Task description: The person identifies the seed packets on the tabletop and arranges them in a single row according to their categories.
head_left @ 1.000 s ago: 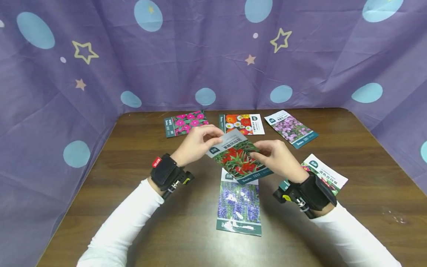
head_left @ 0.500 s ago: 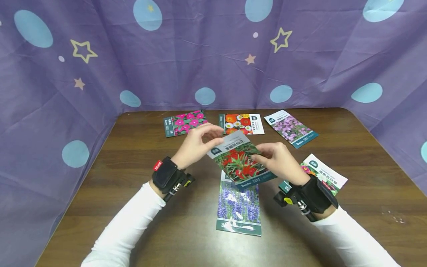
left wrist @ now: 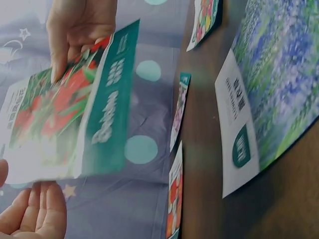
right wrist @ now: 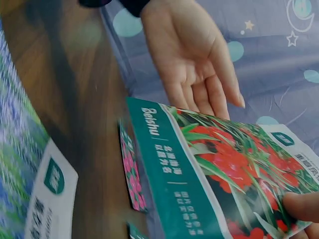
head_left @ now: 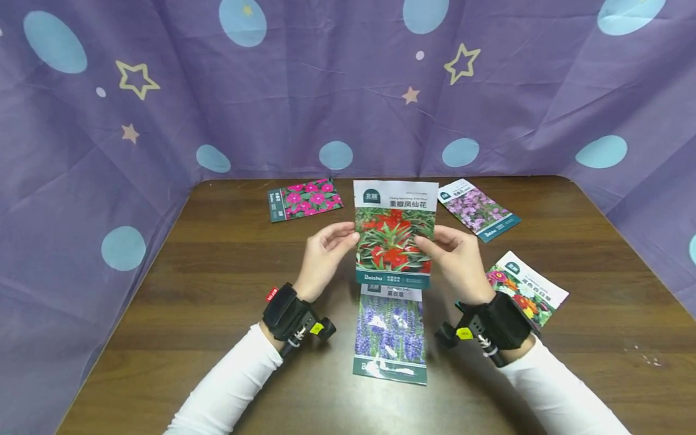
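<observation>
A seed packet with red flowers (head_left: 393,235) is held up above the table, its printed front facing the head camera and its white top edge level. My right hand (head_left: 462,260) pinches its right side, thumb on the front and fingers behind. At the opposite edge is my left hand (head_left: 322,257); in the right wrist view that hand (right wrist: 192,64) has its palm showing, fingers reaching the packet's edge and thumb apart from it. Just below, a packet of purple flower spikes (head_left: 389,332) lies on the table, its top partly covered.
On the wooden table (head_left: 217,272) lie a pink-flower packet (head_left: 310,199), a lilac-flower packet (head_left: 478,208) and a mixed-flower packet (head_left: 527,290) near the right wrist. An orange-flower packet (left wrist: 174,199), hidden in the head view, shows in the left wrist view. A purple curtain (head_left: 370,121) hangs behind.
The red-flower packet has turned from slanted to straight and come up toward the camera, now covering the orange-flower packet. My left hand has shifted lower, away from the packet's top corner to its side.
</observation>
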The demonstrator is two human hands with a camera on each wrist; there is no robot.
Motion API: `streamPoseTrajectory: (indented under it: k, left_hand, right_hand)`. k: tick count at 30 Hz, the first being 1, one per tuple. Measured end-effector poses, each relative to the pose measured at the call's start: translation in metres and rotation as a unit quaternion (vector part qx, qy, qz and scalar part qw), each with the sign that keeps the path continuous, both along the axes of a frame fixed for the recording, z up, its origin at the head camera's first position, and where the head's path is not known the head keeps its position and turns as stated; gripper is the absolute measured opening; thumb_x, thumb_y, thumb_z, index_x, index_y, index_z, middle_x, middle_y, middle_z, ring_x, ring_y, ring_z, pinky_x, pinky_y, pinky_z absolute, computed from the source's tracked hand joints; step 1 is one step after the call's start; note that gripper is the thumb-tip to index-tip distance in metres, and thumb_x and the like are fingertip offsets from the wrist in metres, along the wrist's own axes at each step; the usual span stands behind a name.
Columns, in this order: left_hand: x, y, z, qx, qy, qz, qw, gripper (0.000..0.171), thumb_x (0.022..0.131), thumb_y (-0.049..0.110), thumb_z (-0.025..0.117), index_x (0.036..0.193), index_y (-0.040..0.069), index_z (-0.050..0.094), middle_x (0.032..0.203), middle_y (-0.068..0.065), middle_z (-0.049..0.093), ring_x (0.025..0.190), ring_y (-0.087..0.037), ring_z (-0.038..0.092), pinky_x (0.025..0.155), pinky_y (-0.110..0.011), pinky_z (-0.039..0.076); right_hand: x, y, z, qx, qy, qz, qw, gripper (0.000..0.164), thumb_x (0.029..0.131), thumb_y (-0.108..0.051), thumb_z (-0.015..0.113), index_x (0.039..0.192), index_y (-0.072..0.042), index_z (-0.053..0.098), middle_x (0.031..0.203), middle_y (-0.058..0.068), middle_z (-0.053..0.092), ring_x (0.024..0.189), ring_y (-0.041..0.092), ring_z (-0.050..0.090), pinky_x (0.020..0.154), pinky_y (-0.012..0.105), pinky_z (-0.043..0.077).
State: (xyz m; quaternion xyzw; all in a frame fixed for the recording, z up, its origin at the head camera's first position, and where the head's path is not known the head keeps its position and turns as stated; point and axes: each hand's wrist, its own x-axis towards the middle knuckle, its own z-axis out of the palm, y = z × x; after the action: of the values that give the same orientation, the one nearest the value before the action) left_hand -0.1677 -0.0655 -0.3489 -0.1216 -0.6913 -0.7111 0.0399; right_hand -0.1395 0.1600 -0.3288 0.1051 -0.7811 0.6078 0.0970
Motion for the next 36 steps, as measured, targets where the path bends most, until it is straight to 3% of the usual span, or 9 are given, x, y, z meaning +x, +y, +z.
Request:
streamPoseTrajectory:
  k: [8,15,20,26,30,33,36]
  left_hand:
    - [0.002,0.004,-0.009,-0.013,0.014,0.054,0.9983,0.022,0.084,0.004,0.064,0.101,-0.009,0.061,0.098,-0.021,0.064,0.086,-0.013,0.062,0.083,-0.025,0.049]
    - [0.002,-0.002,-0.010,-0.014,0.004,0.078,0.9968,0.021,0.083,0.004,0.064,0.099,-0.010,0.062,0.093,-0.018,0.064,0.080,-0.005,0.059,0.080,-0.021,0.049]
    - [0.001,-0.021,-0.008,-0.010,-0.003,0.106,0.9943,0.021,0.083,0.003,0.064,0.099,-0.010,0.062,0.089,-0.013,0.064,0.078,-0.004,0.059,0.079,-0.019,0.049]
    - [0.002,-0.059,-0.011,-0.024,-0.027,0.149,0.9882,0.020,0.083,0.002,0.064,0.099,-0.010,0.062,0.079,0.002,0.062,0.072,-0.003,0.058,0.072,-0.016,0.048]
    - [0.003,-0.093,-0.013,-0.090,-0.040,0.190,0.9769,0.021,0.083,0.005,0.065,0.099,-0.009,0.064,0.081,-0.002,0.064,0.067,0.000,0.057,0.066,-0.013,0.047]
    - [0.005,-0.120,-0.015,-0.164,-0.053,0.215,0.9611,0.022,0.084,0.008,0.064,0.099,-0.008,0.065,0.086,-0.010,0.066,0.064,0.003,0.055,0.061,-0.012,0.046]
    - [0.006,-0.146,-0.019,-0.217,-0.073,0.223,0.9475,0.024,0.085,0.010,0.064,0.101,-0.008,0.064,0.084,-0.011,0.066,0.061,0.004,0.053,0.058,-0.014,0.047]
  right_hand:
    - [0.001,-0.011,-0.011,-0.061,-0.020,0.005,0.998,0.026,0.087,-0.009,0.062,0.102,0.012,0.061,0.082,-0.008,0.068,0.077,0.008,0.063,0.073,0.022,0.050]
    - [-0.003,-0.021,-0.012,-0.073,-0.032,0.002,0.997,0.024,0.085,-0.007,0.063,0.101,0.011,0.062,0.082,-0.007,0.068,0.075,0.007,0.063,0.070,0.022,0.051]
    - [-0.010,-0.042,-0.011,-0.087,-0.048,-0.001,0.995,0.022,0.083,-0.002,0.064,0.102,0.011,0.063,0.085,0.004,0.070,0.072,0.007,0.063,0.068,0.022,0.052]
    - [-0.019,-0.083,-0.020,-0.090,-0.058,-0.015,0.994,0.022,0.082,0.001,0.064,0.102,0.009,0.063,0.084,0.019,0.066,0.063,0.005,0.059,0.058,0.019,0.049]
    - [-0.024,-0.113,-0.027,-0.121,-0.080,0.011,0.989,0.029,0.082,0.006,0.058,0.111,0.011,0.057,0.091,0.026,0.063,0.070,0.014,0.063,0.066,0.027,0.054]
    - [-0.024,-0.136,-0.032,-0.139,-0.112,0.057,0.982,0.035,0.083,0.008,0.055,0.118,0.010,0.052,0.100,0.029,0.061,0.085,0.028,0.065,0.075,0.033,0.054]
    - [-0.023,-0.160,-0.038,-0.134,-0.148,0.090,0.976,0.040,0.083,0.007,0.055,0.123,0.009,0.050,0.108,0.028,0.060,0.097,0.032,0.061,0.081,0.034,0.052]
